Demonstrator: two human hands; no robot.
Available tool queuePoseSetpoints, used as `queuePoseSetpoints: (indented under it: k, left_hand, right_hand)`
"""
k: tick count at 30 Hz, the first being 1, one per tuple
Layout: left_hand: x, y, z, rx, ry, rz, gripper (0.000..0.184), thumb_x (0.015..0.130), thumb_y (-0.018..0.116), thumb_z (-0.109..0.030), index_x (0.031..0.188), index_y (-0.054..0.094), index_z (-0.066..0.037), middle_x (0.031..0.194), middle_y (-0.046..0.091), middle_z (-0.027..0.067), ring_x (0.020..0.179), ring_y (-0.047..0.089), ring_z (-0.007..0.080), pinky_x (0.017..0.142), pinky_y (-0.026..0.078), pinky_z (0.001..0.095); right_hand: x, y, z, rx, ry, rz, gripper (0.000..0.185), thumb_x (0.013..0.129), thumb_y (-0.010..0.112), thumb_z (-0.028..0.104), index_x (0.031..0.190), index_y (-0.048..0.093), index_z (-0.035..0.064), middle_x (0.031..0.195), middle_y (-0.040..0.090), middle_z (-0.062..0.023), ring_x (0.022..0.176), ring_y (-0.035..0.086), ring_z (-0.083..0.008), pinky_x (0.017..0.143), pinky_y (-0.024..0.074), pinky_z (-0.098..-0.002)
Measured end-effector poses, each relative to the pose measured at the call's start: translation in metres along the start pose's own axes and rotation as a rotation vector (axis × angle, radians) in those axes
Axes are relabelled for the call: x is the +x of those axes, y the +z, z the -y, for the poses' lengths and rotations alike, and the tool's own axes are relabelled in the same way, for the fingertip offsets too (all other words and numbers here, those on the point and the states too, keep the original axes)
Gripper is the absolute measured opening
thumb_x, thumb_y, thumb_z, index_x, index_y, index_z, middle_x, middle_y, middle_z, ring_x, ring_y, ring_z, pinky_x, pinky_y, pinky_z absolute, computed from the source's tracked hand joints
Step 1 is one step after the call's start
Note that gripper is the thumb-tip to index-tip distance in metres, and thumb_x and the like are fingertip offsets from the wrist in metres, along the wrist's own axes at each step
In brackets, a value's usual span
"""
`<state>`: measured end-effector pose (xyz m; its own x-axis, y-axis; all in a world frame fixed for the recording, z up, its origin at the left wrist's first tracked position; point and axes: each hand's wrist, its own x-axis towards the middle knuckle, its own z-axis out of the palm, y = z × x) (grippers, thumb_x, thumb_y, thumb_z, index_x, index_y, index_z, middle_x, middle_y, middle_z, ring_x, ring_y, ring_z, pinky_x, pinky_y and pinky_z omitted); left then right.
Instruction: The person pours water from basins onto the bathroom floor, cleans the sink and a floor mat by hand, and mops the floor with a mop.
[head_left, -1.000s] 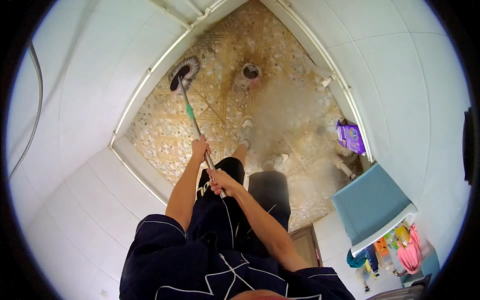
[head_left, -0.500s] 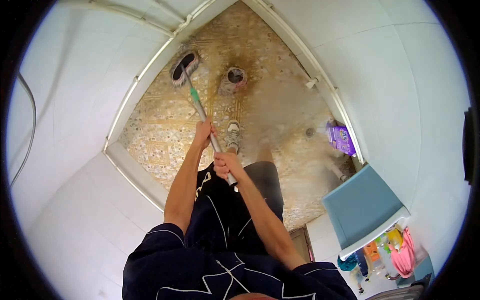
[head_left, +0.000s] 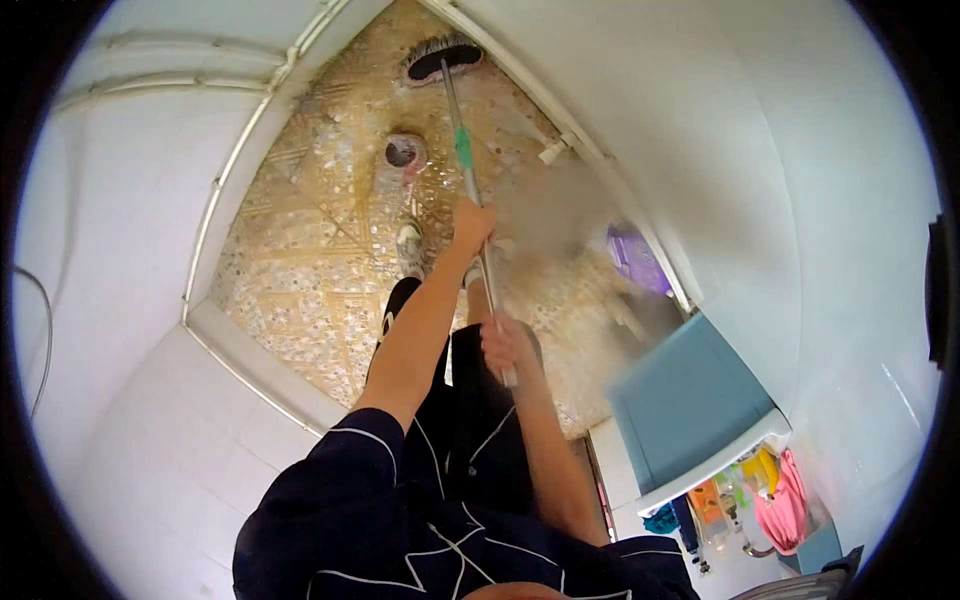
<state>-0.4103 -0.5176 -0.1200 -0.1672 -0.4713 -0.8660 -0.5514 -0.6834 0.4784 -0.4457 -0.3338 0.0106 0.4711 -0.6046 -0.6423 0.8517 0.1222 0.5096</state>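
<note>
Head view, the only one available: the person stands over a patterned floor [head_left: 290, 300], holding a long mop [head_left: 479, 196] in both hands. The left hand [head_left: 472, 228] is closed around the handle partway down, below the green grip [head_left: 463, 148]. The right hand [head_left: 506, 343] is blurred, but its fingers appear wrapped around the handle near the end closest to the body.

The wide spacing of the hands is judged to serve control: the forward hand probably guides and presses, while the rear one steadies and pushes. The long handle presumably lets the person work the far end of the floor without stooping.

The mop head [head_left: 445, 62], dark on top with a pale fringe, lies flat on the floor, well ahead of the left hand and further still from the right. It sits near the far corner, just beside the wall pipe [head_left: 562, 138] on the right. A round, dark-mouthed fitting [head_left: 402, 152] stands left of the handle, apart from it; its exact kind cannot be told.

The purple pack [head_left: 640, 262] and the blue cabinet [head_left: 690, 400] stand against the right wall, probably to leave the middle of the floor free for footing
</note>
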Motion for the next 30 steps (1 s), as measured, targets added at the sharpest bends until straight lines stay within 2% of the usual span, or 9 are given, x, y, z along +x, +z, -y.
queuePoseSetpoints:
  k: [6,8,12,16,18,20,22,27,30]
  left_hand:
    - [-0.027,0.095,0.129,0.187,0.178,-0.229,0.023,0.088,0.052,-0.014,0.088,0.048,0.009,0.048,0.048,0.0105,0.034,0.047,0.0194,0.032,0.04,0.0341]
    - [-0.072,0.064,0.057,0.022,-0.016,-0.073,0.023,0.088,0.052,-0.014,0.083,0.048,0.008,0.048,0.048,0.0106,0.033,0.047,0.0195,0.031,0.038,0.0352]
    - [-0.001,0.006,0.072,0.028,0.019,-0.182,0.028,0.084,0.057,-0.02,0.084,0.051,0.007,0.054,0.052,0.0141,0.044,0.054,0.0243,0.039,0.042,0.0378]
    - [0.002,-0.073,-0.014,0.025,0.006,-0.046,0.032,0.081,0.059,-0.023,0.075,0.055,0.008,0.049,0.053,0.0153,0.04,0.055,0.0264,0.041,0.044,0.0382]
    - [0.013,-0.089,-0.023,0.005,0.056,-0.075,0.035,0.081,0.059,-0.023,0.063,0.052,0.006,0.046,0.051,0.0144,0.035,0.052,0.0246,0.039,0.043,0.0379]
    - [0.016,-0.09,-0.016,0.022,0.066,-0.086,0.038,0.082,0.058,-0.025,0.062,0.051,0.007,0.046,0.051,0.0148,0.034,0.052,0.0249,0.039,0.043,0.0377]
    - [0.011,-0.088,-0.014,0.022,0.074,-0.095,0.04,0.083,0.057,-0.026,0.061,0.051,0.007,0.046,0.051,0.0153,0.034,0.051,0.0253,0.038,0.042,0.0375]
    - [-0.014,-0.036,0.085,0.313,0.023,-0.049,0.037,0.085,0.05,-0.028,0.088,0.053,0.009,0.079,0.061,0.0248,0.071,0.061,0.0373,0.061,0.047,0.0448]
    - [-0.086,-0.001,0.131,0.404,0.101,0.029,0.032,0.085,0.048,-0.024,0.088,0.055,0.007,0.085,0.061,0.0248,0.079,0.061,0.0382,0.066,0.046,0.0484]
  right_hand:
    - [-0.099,-0.031,-0.026,-0.087,-0.04,-0.159,0.034,0.097,0.034,0.038,0.083,0.048,0.0095,0.047,0.032,0.0026,0.029,0.026,-0.0078,0.024,0.0222,-0.0226]
    - [-0.087,-0.018,-0.032,-0.093,-0.056,-0.174,0.035,0.097,0.032,0.037,0.085,0.049,0.009,0.047,0.032,0.0022,0.029,0.025,-0.0083,0.024,0.0214,-0.0236]
    - [-0.008,0.033,-0.051,-0.31,-0.014,-0.255,0.036,0.096,0.033,0.04,0.081,0.048,0.0108,0.046,0.03,0.0031,0.028,0.025,-0.0081,0.024,0.0215,-0.0231]
    - [0.065,0.073,-0.06,-0.3,-0.077,-0.113,0.037,0.097,0.033,0.038,0.078,0.047,0.0091,0.045,0.031,0.0028,0.029,0.025,-0.0072,0.028,0.0242,-0.0234]
    - [0.104,0.108,-0.05,-0.702,-0.421,-0.415,0.037,0.096,0.039,0.037,0.074,0.047,0.0076,0.046,0.037,0.0021,0.034,0.03,-0.007,0.033,0.0253,-0.0219]
    - [0.151,0.072,-0.012,-0.448,-0.307,-0.148,0.036,0.093,0.046,0.037,0.071,0.047,0.0095,0.046,0.035,0.0032,0.034,0.029,-0.0063,0.034,0.0239,-0.021]
    - [0.164,0.038,-0.012,-0.438,-0.28,-0.135,0.035,0.092,0.048,0.038,0.07,0.047,0.0104,0.045,0.034,0.0036,0.034,0.029,-0.0061,0.033,0.023,-0.0207]
    - [0.098,-0.038,-0.039,-0.264,-0.117,-0.081,0.037,0.091,0.047,0.044,0.073,0.048,0.0116,0.044,0.03,0.0044,0.031,0.024,-0.0052,0.028,0.0179,-0.02]
    - [0.029,-0.062,-0.08,-0.257,-0.209,-0.324,0.039,0.091,0.045,0.045,0.072,0.049,0.0114,0.043,0.029,0.0038,0.03,0.023,-0.0052,0.026,0.017,-0.0197]
